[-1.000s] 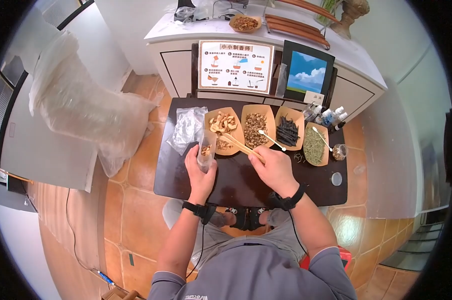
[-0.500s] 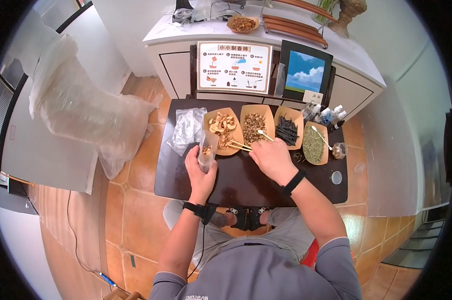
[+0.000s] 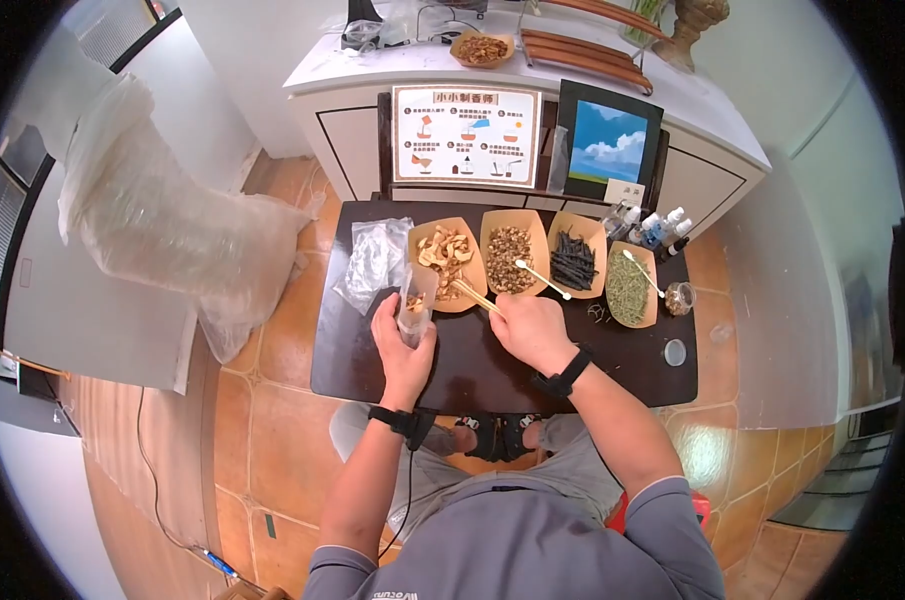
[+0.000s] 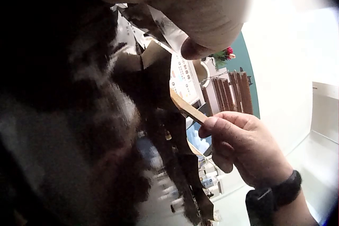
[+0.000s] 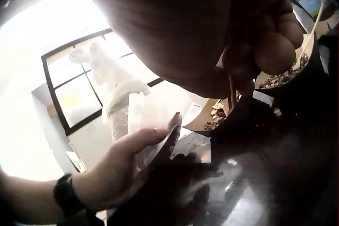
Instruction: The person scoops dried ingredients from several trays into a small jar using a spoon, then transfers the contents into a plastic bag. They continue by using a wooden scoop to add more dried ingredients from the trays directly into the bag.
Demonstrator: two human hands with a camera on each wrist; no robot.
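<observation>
My left hand [image 3: 404, 358] holds a clear plastic cup [image 3: 418, 290] with a few brownish dried pieces inside, tilted at the left front of the tray of dried slices [image 3: 440, 225]. Between the thumb and fingers of my right hand [image 3: 534, 332] is a pair of wooden tongs [image 3: 478, 298]. Their tips reach into the front of that tray, among smaller brown bits. In the left wrist view the tongs [image 4: 190, 110] extend from the pinching right hand [image 4: 249, 149]. The right wrist view has the left hand [image 5: 119, 167] wrapped around the cup, while the right palm hides most of the tongs.
More paper trays stand to the right: brown pieces [image 3: 512, 245], dark sticks [image 3: 574, 265] and green herb [image 3: 628, 295], two with white scoops. A crumpled plastic bag [image 3: 374, 262] lies left. Small bottles [image 3: 662, 230], a jar [image 3: 679, 298] and round lid [image 3: 674, 352] are right. An instruction card [image 3: 465, 135] stands behind.
The tongs have gone from beside the cup's mouth down into the front of the slices tray, spreading and then drawing together. The left hand and cup stay nearly in place.
</observation>
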